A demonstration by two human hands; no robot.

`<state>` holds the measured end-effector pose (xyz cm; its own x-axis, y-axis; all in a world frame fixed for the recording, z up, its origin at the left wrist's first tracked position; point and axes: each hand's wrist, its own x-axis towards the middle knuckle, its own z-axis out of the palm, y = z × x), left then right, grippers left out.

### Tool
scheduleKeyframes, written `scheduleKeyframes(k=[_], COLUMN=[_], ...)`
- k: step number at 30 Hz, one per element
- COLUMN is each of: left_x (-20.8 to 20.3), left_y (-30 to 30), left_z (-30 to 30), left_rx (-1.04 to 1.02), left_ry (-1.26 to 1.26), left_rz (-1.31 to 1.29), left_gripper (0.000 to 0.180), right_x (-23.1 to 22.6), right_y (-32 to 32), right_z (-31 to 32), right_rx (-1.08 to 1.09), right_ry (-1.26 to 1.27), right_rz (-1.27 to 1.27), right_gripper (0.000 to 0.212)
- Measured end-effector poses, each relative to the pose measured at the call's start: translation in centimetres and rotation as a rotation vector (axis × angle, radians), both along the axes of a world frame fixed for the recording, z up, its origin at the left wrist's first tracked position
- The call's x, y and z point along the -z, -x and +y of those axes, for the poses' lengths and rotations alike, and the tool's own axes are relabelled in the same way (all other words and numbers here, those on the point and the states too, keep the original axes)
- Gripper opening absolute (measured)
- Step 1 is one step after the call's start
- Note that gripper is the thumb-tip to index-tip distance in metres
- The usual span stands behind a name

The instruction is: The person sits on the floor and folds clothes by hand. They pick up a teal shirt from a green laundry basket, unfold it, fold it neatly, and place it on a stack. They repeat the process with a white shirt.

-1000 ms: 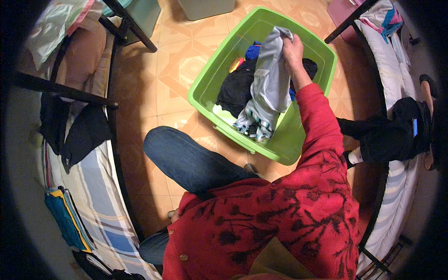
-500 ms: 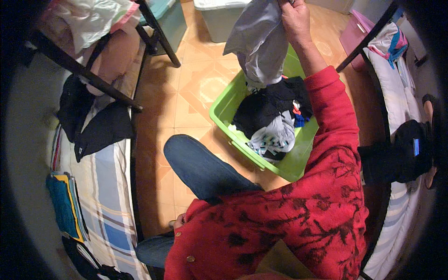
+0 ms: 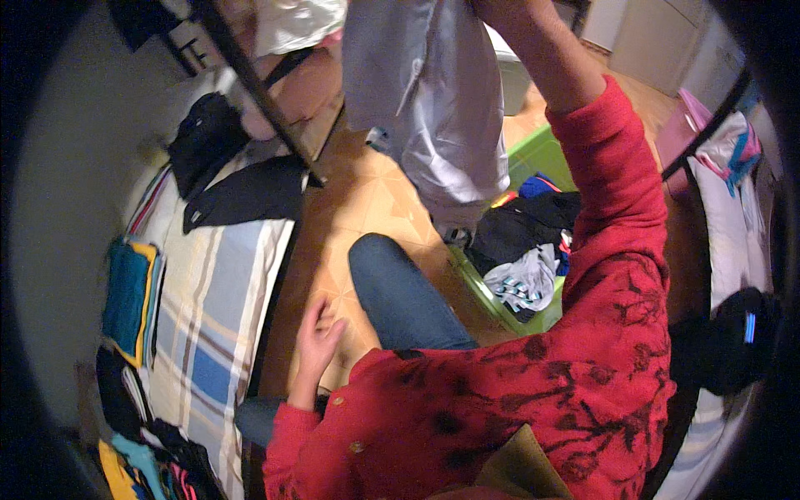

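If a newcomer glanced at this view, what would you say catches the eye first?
Probably the wearer's red top, filling the lower middle. Next is the grey garment, hanging from the raised right hand at the upper edge. The green bin stands out too, right of centre.

Counting from the centre, a bed [image 3: 229, 275] with a striped sheet lies at eight o'clock, a grey wall [image 3: 67, 208] beyond it at nine. A dark pole [image 3: 254, 93] slants near half past ten; white cloth [image 3: 300, 25] shows at eleven. A pink bin [image 3: 677, 137] stands at two, a second bed [image 3: 725, 217] at three.
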<state>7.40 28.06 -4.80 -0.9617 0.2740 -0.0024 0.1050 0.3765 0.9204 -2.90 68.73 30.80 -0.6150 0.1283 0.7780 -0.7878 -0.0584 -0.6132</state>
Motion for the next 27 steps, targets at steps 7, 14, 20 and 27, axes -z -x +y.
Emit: scheduleKeyframes(k=[7,14,20,27], left_x=[-8.7,-10.7,-14.0,-20.2], left_y=[2.1,1.9,3.0,3.7], left_z=[8.5,1.4,-5.1,-8.6], left_rx=[0.18,-0.225,-0.287,-0.164], left_ry=[-0.138,-0.248,-0.274,-0.252], left_rz=[0.014,0.262,0.252,0.132], left_gripper=[0.076,0.031,0.031,0.038], right_x=[-4.1,3.1,12.3,17.8], right_y=[3.4,8.1,10.3,11.0], right_z=[-9.1,-7.1,-5.7,-6.9], right_rx=[-0.173,-0.163,0.022,0.022], right_ry=[-0.02,0.037,0.037,0.09], right_rz=[0.08,0.035,-0.381,-0.626], right_gripper=[0.017,0.024,0.027,0.02])
